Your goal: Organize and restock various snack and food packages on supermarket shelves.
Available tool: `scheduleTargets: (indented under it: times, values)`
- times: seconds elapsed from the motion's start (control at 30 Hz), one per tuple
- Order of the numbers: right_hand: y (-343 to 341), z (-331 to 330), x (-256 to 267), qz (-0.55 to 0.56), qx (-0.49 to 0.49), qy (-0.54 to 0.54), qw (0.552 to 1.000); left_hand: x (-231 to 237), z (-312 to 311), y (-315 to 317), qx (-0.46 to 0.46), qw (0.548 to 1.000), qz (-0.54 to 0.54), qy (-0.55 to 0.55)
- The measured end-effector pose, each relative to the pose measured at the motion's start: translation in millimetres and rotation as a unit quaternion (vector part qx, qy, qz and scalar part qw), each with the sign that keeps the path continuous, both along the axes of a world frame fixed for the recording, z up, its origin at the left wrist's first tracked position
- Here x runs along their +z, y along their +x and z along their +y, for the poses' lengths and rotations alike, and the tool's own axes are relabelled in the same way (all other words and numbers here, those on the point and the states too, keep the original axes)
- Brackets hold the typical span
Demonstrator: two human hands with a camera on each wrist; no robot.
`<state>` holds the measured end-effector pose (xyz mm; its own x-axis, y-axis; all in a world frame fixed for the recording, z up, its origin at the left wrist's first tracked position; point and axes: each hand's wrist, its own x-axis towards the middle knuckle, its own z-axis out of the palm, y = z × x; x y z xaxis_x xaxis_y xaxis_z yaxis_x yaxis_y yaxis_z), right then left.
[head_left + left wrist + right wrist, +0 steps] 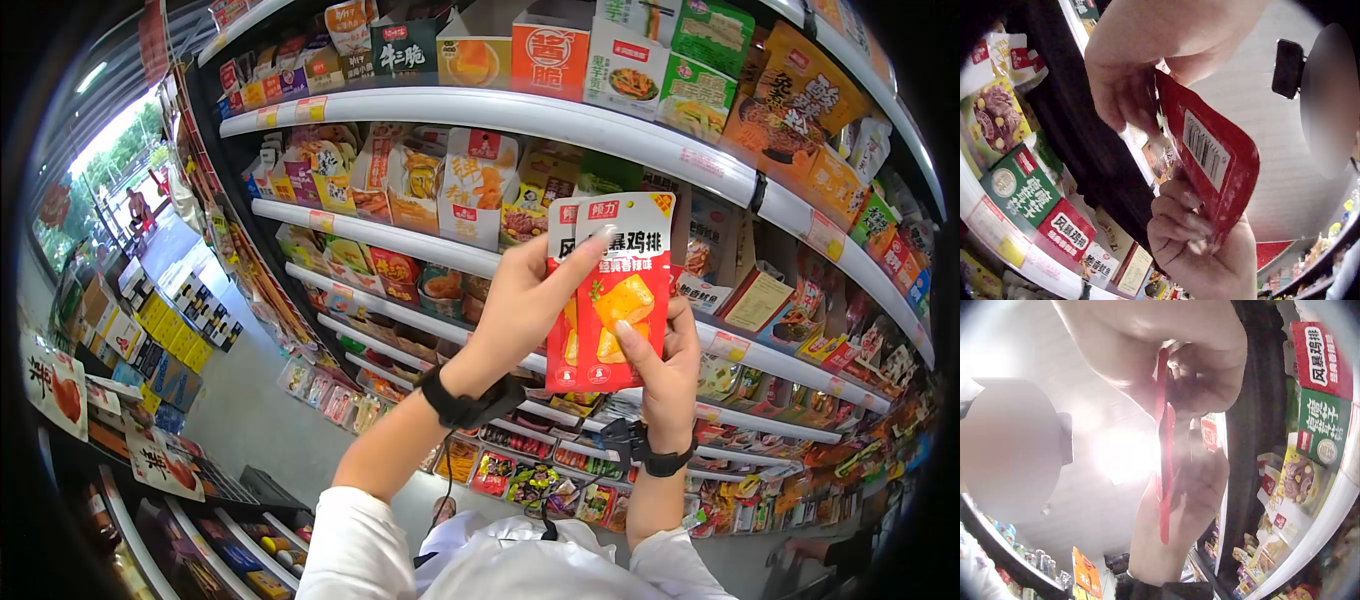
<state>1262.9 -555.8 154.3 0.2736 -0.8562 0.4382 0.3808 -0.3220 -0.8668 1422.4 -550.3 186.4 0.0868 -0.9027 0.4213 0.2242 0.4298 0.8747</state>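
Note:
Two red-and-white snack packets overlap in front of the shelves, the front packet (628,300) covering most of the one behind (562,345). My left hand (530,305) pinches them near the top left, its thumb over the printed front. Lower on the right side, my right hand (665,370) grips them with its thumb on the front. In the left wrist view the red back of a packet (1210,156) shows a barcode, with curled fingers at its lower edge. The right wrist view shows the packets (1165,450) edge-on between both hands.
Curved shelves (400,105) packed with boxed and bagged snacks rise close ahead. Cartons (180,335) stand on the floor (290,425) at the left, and another rack (150,530) is at the lower left. Someone's arm (815,548) shows at the lower right.

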Motion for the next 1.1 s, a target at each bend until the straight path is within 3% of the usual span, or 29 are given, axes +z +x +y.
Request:
scheduleTargets:
  times: [0.1, 0.17, 0.23, 0.3, 0.37, 0.5, 0.83, 0.93, 1.0, 1.1]
  values:
    - [14.9, 7.7, -5.0, -0.036, -0.021, 0.014, 0.999, -19.3, 12.6, 16.2, 0.008, 0.998, -0.051, 0.029]
    - [23.2, 11.0, -9.4, -0.056, -0.034, 0.026, 0.998, -22.2, 32.8, 23.2, -0.057, 0.992, -0.033, 0.112]
    - [31.0, 12.7, -16.9, -0.067, -0.040, 0.026, 0.997, -43.8, 38.3, 25.6, -0.043, 0.995, -0.046, 0.080]
    - [38.8, 14.2, -25.9, -0.072, -0.061, 0.025, 0.995, -49.8, 47.8, 26.6, -0.036, 0.995, 0.012, 0.092]
    - [45.7, 16.2, -28.8, -0.081, -0.079, 0.019, 0.993, -55.3, 54.6, 33.9, 0.036, 0.994, 0.069, 0.071]
    - [49.2, 20.9, -37.7, -0.079, -0.071, 0.052, 0.993, -65.5, 62.9, 45.7, 0.075, 0.994, 0.063, 0.049]
    - [68.9, 25.2, -48.9, -0.061, -0.098, 0.003, 0.993, -71.1, 67.0, 63.0, 0.085, 0.994, 0.066, 0.034]
    - [73.8, 24.0, -47.5, -0.076, -0.100, -0.002, 0.992, -72.8, 67.3, 63.1, 0.096, 0.989, 0.108, 0.027]
    - [78.1, 23.2, -44.8, -0.114, -0.091, 0.018, 0.989, -74.2, 67.3, 61.1, 0.066, 0.967, 0.235, 0.072]
    - [85.6, 21.5, -47.9, -0.105, -0.108, 0.022, 0.988, -78.5, 67.3, 49.4, 0.023, 0.950, 0.296, 0.101]
